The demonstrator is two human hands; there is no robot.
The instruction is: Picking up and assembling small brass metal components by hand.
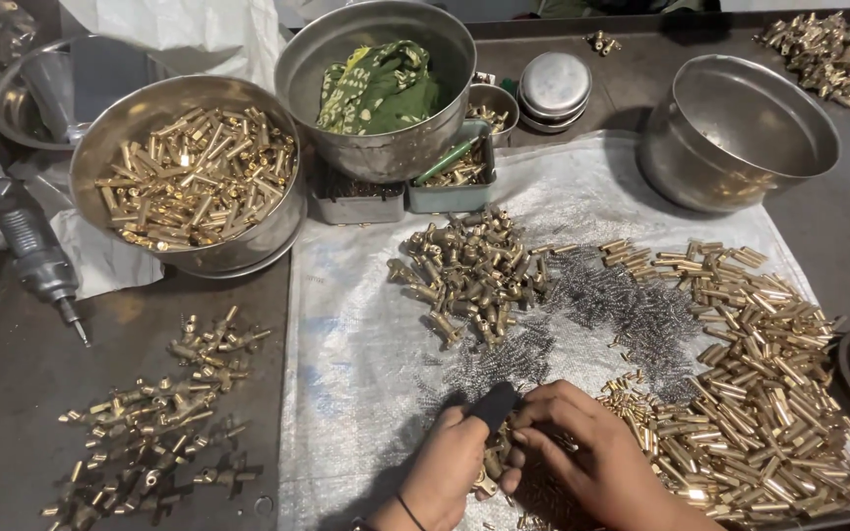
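My left hand [448, 462] is closed around a small tool with a black handle [494, 402] and some brass fittings [490, 470]. My right hand [594, 454] pinches a small brass part right next to it, fingers curled. Both hands rest at the near edge of a white woven sheet [366, 334]. Just beyond them lie a heap of thin steel springs [622, 305], a pile of T-shaped brass fittings [474, 270] and a wide spread of brass tubes [769, 383].
A steel bowl of brass tubes [194, 177] stands at back left, a steel pot with a green cloth [378, 87] behind, another steel pot [735, 133] at back right. Assembled brass fittings [164, 413] lie on the dark table left. A grey power tool [31, 246] lies far left.
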